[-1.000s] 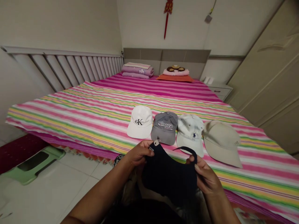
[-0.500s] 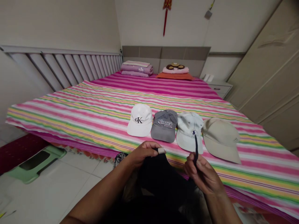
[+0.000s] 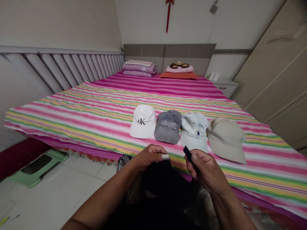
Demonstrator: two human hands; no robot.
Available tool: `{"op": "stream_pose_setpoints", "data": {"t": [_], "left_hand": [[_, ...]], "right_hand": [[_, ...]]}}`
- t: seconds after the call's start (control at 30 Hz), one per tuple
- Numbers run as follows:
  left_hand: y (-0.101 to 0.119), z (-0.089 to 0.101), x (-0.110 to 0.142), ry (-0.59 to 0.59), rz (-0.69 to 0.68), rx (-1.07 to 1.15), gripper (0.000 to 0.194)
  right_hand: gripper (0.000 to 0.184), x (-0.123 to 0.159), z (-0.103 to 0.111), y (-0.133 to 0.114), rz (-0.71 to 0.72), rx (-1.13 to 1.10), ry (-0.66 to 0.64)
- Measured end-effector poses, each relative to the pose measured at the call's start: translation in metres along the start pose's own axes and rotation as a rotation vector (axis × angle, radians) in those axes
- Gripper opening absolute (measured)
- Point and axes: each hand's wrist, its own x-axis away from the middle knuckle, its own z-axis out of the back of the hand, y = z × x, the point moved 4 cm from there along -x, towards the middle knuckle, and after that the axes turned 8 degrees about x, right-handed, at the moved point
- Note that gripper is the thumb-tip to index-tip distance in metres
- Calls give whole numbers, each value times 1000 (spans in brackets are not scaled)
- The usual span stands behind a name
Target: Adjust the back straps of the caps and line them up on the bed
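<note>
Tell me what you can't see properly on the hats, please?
Head view:
- dark cap: the left hand and right hand cover parts of it, and it is too dark to see any picture on it.
- beige cap: its little mark is too small to read.
- grey cap: its tiny words are blurred.

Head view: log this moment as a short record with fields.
Left hand: grips a dark fabric cap
Right hand: pinches the cap's narrow dark strap
Row nearby: white CK cap, grey embroidered cap, pale mottled cap, beige cap
Surface: pink-striped bedspread
</note>
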Motion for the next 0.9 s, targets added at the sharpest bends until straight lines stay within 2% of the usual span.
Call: {"op": "stream_pose_setpoints", "data": {"t": [0.17, 0.3, 0.5, 0.73, 0.9], "left_hand": [[2, -1, 2, -20, 3, -35, 23], [2, 0, 1, -2, -11, -28, 25], [0, 0, 2, 24, -16, -32, 20], [-2, 2, 1, 37, -24, 6, 25], [0, -2, 1, -26, -55, 15, 28]], "right_hand": [[21, -1, -11, -20, 35, 348, -16], [19, -1, -16, -25, 117, 480, 34], [19, -2, -9, -23, 165, 568, 107], [20, -3, -15, -24, 148, 581, 15], [22, -3, -17, -19, 68, 515, -31]]}}
